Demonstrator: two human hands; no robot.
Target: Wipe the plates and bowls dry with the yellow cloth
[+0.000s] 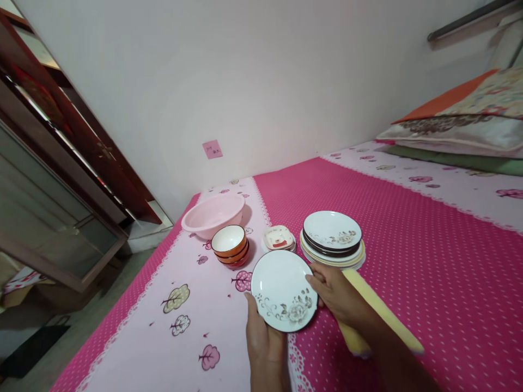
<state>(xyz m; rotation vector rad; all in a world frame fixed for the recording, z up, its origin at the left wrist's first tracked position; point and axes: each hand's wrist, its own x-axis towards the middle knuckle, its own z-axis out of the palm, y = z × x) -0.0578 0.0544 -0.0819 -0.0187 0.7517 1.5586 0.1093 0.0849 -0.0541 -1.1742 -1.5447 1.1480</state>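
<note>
Item 1: paper note [212,149], pink, one; on the pale wall [286,81], left of the frame's middle. Bears a short inscription in dark strokes, slanting down to the right; too small and blurred to read. Item 2: small dish [278,238], white, just below the frame's middle. Bears a red mark; whether lettering or drawing, cannot tell. Readable words, brands or numbers: none.

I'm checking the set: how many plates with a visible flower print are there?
2: the held plate, with the left hand at its lower-left edge and the right hand at its right; the top plate of the stack. More may be hidden beneath.
</note>
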